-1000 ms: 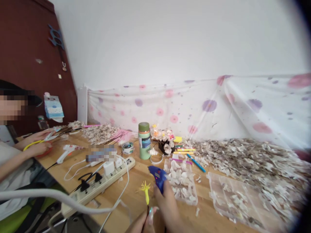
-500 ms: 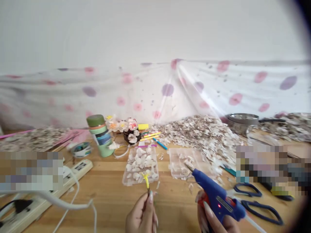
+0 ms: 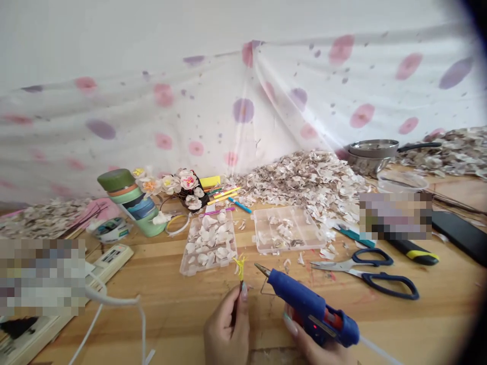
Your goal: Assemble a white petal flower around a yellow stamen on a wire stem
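Shift at glue gun [image 3: 304,301]: nozzle [image 3: 262,269] brought in closer to yellow stamen piece [image 3: 240,264] than half a second ago; narrow gap left between.
Floral sheet [image 3: 213,119]: hung behind petal tray [image 3: 186,270].
Petal heap [image 3: 300,185]: piled behind petal tray and off to its right.
Power strip [image 3: 119,253]: set left of petal tray, partly pixelated.
Divided box [image 3: 304,220]: laid just right of petal tray, a few petals scattered inside.
Green bottle [image 3: 133,203]: stood left of petal tray and a bit behind, seen leaning in the view.
Right hand [image 3: 310,340]: fingers curled around the glue gun grip, partly hidden by it; in front and right of petal tray.
Left hand [image 3: 228,324]: thumb and finger pinched together on the dark stem; in front of petal tray.
Scissors [image 3: 375,276]: laid right of petal tray, past the divided box.
Yellow stamen piece: held upright on its stem, at petal tray's near right corner as seen; contact with tray can't be told.
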The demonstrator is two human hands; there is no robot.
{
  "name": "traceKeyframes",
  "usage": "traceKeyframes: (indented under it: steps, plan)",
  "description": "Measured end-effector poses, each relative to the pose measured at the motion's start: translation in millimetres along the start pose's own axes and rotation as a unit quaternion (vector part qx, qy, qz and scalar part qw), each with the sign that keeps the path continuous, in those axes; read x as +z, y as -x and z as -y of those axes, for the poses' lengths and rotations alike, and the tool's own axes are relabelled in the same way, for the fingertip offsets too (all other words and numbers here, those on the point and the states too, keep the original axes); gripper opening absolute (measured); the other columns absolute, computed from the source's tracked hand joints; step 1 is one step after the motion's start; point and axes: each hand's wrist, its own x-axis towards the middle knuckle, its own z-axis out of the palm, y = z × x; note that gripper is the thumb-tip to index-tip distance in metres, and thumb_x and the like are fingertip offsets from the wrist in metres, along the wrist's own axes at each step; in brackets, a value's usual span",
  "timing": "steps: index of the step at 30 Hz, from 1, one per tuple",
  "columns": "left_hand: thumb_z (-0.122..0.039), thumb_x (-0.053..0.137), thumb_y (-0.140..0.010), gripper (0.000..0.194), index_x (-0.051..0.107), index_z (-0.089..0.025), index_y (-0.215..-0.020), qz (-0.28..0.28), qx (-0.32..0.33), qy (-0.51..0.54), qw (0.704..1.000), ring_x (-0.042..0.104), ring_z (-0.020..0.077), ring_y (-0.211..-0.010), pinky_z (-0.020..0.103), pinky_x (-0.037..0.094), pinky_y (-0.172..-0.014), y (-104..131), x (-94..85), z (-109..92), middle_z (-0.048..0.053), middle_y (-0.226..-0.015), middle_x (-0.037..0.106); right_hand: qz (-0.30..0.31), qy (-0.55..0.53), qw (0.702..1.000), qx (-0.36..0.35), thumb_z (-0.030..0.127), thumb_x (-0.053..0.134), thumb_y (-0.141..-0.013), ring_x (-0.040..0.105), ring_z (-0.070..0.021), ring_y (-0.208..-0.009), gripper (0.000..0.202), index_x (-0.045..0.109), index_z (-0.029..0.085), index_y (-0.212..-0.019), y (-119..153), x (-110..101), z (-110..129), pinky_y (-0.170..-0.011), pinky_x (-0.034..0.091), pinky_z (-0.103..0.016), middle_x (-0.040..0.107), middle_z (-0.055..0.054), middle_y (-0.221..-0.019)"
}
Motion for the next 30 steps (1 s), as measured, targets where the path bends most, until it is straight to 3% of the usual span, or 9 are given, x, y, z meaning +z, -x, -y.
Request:
traceKeyframes:
  steps: [3,8,12,20,27,30]
  plan:
    - [-0.063,0.062,-0.081,0.052,0.082,-0.017,-0.09,0.003,-0.007,-0.012,1.0,0.073,0.0233,-0.063,0.024,0.058,-0.056,1.0,-1.2,0.9,0.005,-0.055,0.071,0.051,0.018,0.997,-0.061,0.041,0.065,-0.082,0.065,-0.0183,-0.065,0.019,0.066,0.022,-0.076,-6.3,1.8,-5.3,-0.065,0.057,-0.025,0.069,-0.003,-0.072]
    - [-0.062,0.063,-0.082,0.051,0.082,-0.017,-0.094,-0.001,-0.022,-0.019,1.0,0.076,0.0285,-0.085,0.029,0.062,-0.07,2.1,-2.5,5.1,0.007,-0.077,0.08,0.139,0.054,0.979,-0.137,0.029,0.058,-0.086,0.059,-0.0135,-0.062,0.013,0.06,0.022,-0.075,-13.4,6.2,-8.2,-0.06,0.052,-0.02,0.061,0.0,-0.071]
    - [-0.063,0.061,-0.083,0.051,0.082,-0.018,-0.096,0.005,-0.027,-0.026,0.999,0.076,0.0293,-0.092,0.033,0.06,-0.083,3.6,-1.6,6.3,0.008,-0.093,0.081,0.128,0.071,0.978,-0.152,0.027,0.058,-0.085,0.058,-0.0131,-0.06,0.012,0.057,0.022,-0.074,-13.4,8.1,-8.6,-0.059,0.05,-0.02,0.06,0.002,-0.07]
    - [-0.068,0.058,-0.083,0.058,0.081,-0.017,-0.1,0.025,-0.018,-0.038,0.999,0.075,0.0301,-0.097,0.031,0.059,-0.085,3.5,-1.7,3.7,0.01,-0.101,0.08,0.106,0.068,0.985,-0.122,0.034,0.061,-0.083,0.058,-0.015,-0.057,0.02,0.054,0.024,-0.067,-9.2,12.2,-18.9,-0.055,0.05,-0.022,0.059,0.002,-0.064]
    - [-0.068,0.059,-0.082,0.058,0.081,-0.017,-0.099,0.037,-0.032,-0.038,0.998,0.074,0.0319,-0.1,0.035,0.057,-0.09,2.9,-2.5,4.1,0.01,-0.103,0.079,0.077,0.046,0.993,-0.079,0.031,0.063,-0.078,0.059,-0.0166,-0.054,0.015,0.058,0.024,-0.066,-8.0,14.5,-8.3,-0.054,0.05,-0.024,0.062,0.001,-0.062]
    - [-0.064,0.059,-0.083,0.055,0.081,-0.016,-0.099,0.038,-0.036,-0.021,0.998,0.075,0.0311,-0.095,0.034,0.06,-0.084,3.3,-1.7,3.5,0.009,-0.099,0.08,0.079,0.05,0.993,-0.077,0.031,0.064,-0.077,0.057,-0.0162,-0.053,0.017,0.056,0.024,-0.064,-8.0,15.4,-9.8,-0.053,0.049,-0.024,0.06,0.002,-0.061]
